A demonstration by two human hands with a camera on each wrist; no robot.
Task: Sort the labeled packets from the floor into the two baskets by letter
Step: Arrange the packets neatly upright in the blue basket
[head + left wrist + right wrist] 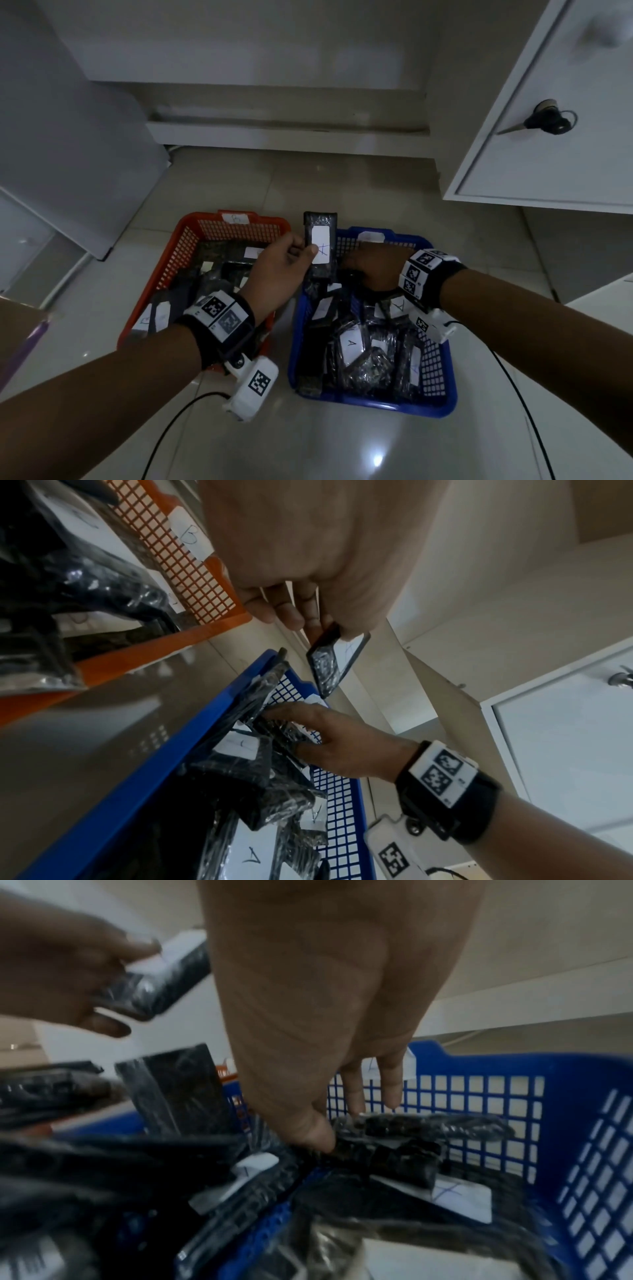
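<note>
Head view looks down at two baskets side by side on a pale tiled floor: an orange basket (pixel 191 240) on the left, tagged B, and a blue basket (pixel 442 394) on the right, holding packets marked A. Both are already well filled with dark wrapped packets.

Left hand (pixel 274 270) pinches a black packet (pixel 320 236) by its lower end, thumb on its white label, which shows a hand-drawn A. The packet stands nearly upright, long axis running near to far, free end pointing away, label facing the person. It hangs over the gap between the baskets, just beside the blue basket's far left corner. So its home lies to the right and slightly nearer, and the holding hand is the closer one.

Right hand (pixel 373 270) reaches into the blue basket's far end, fingers extended, fingertips (pixel 356 1107) and thumb touching a packet there; it does not appear to grip it.
</note>
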